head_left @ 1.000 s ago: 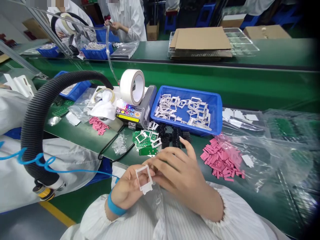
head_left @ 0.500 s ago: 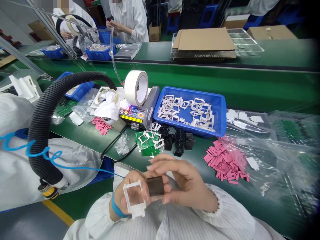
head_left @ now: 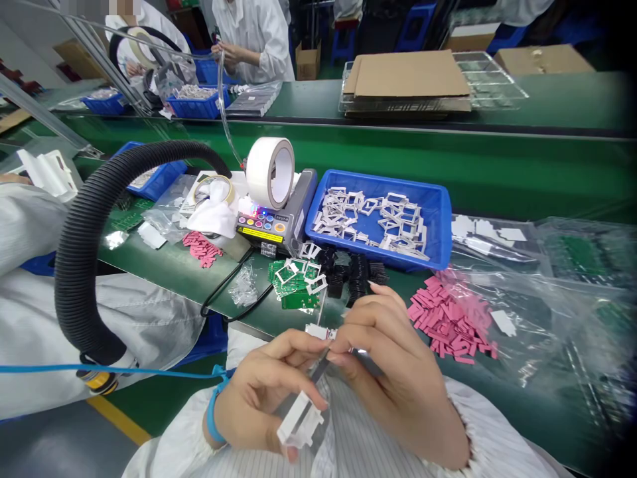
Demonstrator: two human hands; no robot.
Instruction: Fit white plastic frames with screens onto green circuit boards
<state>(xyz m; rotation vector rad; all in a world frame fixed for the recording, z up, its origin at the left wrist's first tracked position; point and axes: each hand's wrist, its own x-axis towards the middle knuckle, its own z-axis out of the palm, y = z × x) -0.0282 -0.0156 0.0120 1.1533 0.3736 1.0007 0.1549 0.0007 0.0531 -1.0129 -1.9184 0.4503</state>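
Head view shows left fingers (head_left: 293,377) pinching 1 white frame (head_left: 294,418) (tilted) and right fingers (head_left: 365,338) pinching 1 grey piece (head_left: 319,369).

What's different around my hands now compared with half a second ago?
The white frame in your left hand shifted rightward and tipped. By your right hand, the dark piece earlier showing its broad face now appears nearly edge-on. The blue cord went from coiled to nearly straight. Nothing was visibly let go. The blue tray and pink pieces stayed put.

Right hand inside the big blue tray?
No, the right hand is beside the left hand, nearer the wearer than the big blue tray.
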